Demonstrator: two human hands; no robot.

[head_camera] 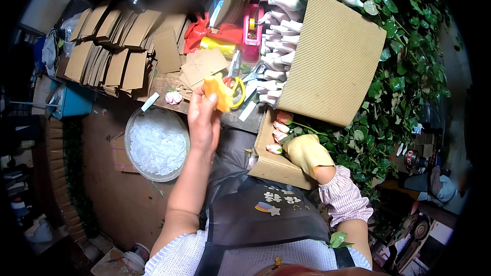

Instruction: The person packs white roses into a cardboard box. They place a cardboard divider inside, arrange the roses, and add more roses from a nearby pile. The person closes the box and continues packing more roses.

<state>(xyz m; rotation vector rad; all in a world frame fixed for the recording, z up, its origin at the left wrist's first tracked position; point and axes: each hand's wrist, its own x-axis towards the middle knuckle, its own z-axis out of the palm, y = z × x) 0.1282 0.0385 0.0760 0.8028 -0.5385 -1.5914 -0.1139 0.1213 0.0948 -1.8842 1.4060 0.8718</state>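
In my bare left hand [205, 117], raised over the table's edge, is a yellow-orange piece of food [218, 92], held between thumb and fingers. Scissors with yellow and red handles [237, 91] lie just beyond it. My right hand [310, 154], in a pale yellow glove, reaches among pink roses [280, 127] and their leaves beside a corrugated cardboard flap [282, 170]; its fingers are hidden, so its hold cannot be told. Above it leans a large corrugated cardboard sheet [333, 57] against a row of white net-wrapped flower heads [284, 38].
A round tub of white strips [158, 143] stands at the left below the table. Stacked cardboard pieces [111, 53], a pink tape dispenser [252, 32], red gloves [197, 34] and a loose rose head [173, 97] lie on the table. Dense leafy stems [402, 46] fill the right side.
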